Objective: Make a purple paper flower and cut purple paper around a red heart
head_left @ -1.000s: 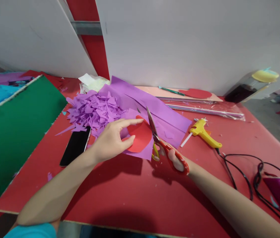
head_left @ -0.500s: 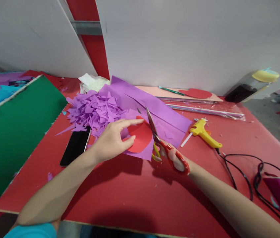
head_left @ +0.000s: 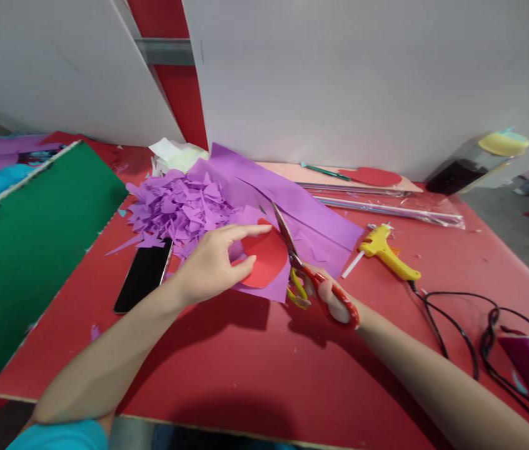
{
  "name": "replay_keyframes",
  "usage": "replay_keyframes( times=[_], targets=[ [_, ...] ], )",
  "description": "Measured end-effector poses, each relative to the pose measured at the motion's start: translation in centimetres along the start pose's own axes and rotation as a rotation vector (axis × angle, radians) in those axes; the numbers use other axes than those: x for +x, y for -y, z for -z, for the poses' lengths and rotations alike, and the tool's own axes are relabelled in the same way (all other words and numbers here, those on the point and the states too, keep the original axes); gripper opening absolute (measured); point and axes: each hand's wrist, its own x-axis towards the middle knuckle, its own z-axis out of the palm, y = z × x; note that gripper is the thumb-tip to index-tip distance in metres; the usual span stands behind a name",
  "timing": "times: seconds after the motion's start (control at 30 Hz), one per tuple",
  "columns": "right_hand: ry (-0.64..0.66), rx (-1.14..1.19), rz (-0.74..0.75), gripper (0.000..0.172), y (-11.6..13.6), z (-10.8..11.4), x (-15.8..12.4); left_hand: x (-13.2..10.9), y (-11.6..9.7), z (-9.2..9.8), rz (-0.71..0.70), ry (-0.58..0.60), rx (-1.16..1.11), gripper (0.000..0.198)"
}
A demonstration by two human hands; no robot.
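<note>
My left hand [head_left: 215, 259] holds a rounded red paper shape [head_left: 269, 262] flat against a piece of purple paper [head_left: 269, 294]. Its thumb and index finger lie on the red shape; the other fingers are hidden underneath. In my right hand [head_left: 332, 297] is a pair of scissors [head_left: 309, 273] with one red and one yellow handle. The blades are parted and stand at the right edge of the red shape, with the purple paper between or beside them; exactly which, I cannot tell. The left thumb is clear of the blades.
A heap of purple paper scraps [head_left: 180, 203] partly covers a phone [head_left: 145, 275]. Larger purple sheets [head_left: 287, 197] lie behind my hands. At right are a yellow glue gun [head_left: 392, 253], its black cord and a dark bottle [head_left: 475, 164]. A green board [head_left: 34, 250] leans in at left.
The scissors have parted a little wider, the yellow handle swinging away from the red one and the blade tip shifting slightly left. My left hand and the paper stay put.
</note>
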Motion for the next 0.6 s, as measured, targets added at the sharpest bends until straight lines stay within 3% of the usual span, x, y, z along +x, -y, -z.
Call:
replay_keyframes(
  times=[0.6],
  targets=[
    [0.03,-0.016,0.006,0.06,0.45,0.01,0.2,0.22,0.93,0.36,0.0,0.06,-0.136,0.05]
  ],
)
